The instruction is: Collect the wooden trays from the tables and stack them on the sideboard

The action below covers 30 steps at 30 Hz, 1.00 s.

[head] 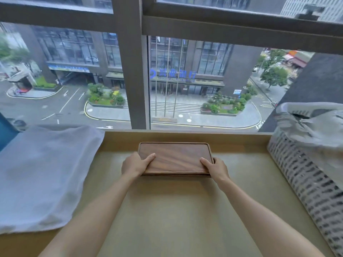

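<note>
A dark wooden tray [175, 157] with a raised rim lies on the tan sideboard surface [176, 210] below the window. Under its near edge a second layer of dark wood shows, so it seems to rest on another tray. My left hand [134, 164] grips the tray's near left corner, thumb on top. My right hand [215, 166] grips the near right corner the same way. Both arms reach forward from the bottom of the view.
A pale blue pillow [44, 175] lies on the left of the surface. A white slotted laundry basket [304, 175] with grey cloth [315, 127] in it stands on the right. A large window [141, 71] rises directly behind the tray.
</note>
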### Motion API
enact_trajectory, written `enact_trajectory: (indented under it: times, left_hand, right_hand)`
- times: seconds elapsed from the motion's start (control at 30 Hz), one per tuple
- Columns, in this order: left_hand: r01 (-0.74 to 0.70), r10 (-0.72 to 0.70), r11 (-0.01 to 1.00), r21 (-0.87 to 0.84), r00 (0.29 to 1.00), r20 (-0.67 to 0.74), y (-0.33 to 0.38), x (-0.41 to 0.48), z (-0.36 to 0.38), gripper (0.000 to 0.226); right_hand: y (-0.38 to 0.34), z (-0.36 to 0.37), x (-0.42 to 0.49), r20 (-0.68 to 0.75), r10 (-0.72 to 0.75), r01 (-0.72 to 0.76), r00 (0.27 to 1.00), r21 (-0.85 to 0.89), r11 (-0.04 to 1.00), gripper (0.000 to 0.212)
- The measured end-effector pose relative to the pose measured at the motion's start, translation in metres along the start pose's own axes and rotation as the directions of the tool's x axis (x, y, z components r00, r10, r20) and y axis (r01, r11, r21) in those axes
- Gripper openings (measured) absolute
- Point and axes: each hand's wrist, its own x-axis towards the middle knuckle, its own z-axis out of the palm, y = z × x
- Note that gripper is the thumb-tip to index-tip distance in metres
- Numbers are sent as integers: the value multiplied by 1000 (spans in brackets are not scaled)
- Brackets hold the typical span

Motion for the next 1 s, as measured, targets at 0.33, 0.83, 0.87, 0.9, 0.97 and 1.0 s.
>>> enact_trajectory:
  times: [0.33, 0.83, 0.87, 0.9, 0.97, 1.0]
  left_hand:
    - [53, -53, 999, 8, 999, 2, 6, 38, 20, 64]
    - [70, -49, 986, 154, 990, -133, 12, 34, 22, 74]
    - [75, -56, 982, 173, 992, -115, 13, 35, 23, 74]
    - [84, -70, 980, 180, 994, -82, 15, 32, 19, 75]
    - [88, -87, 977, 193, 996, -13, 17, 32, 12, 73]
    - [83, -86, 977, 197, 996, 7, 16, 34, 8, 72]
  right_hand:
    - [3, 10, 42, 14, 12, -11, 1000, -35, 999, 31]
    - [-1, 8, 58, -2, 27, -27, 1000, -331, 943, 49]
    - [0, 8, 58, 2, 40, -37, 999, -344, 938, 53]
    - [-3, 6, 53, 4, 61, -55, 998, -378, 924, 55]
    - [-7, 5, 47, 5, 74, -64, 997, -453, 889, 56]
    - [-9, 5, 45, 0, 62, -55, 998, -456, 888, 58]
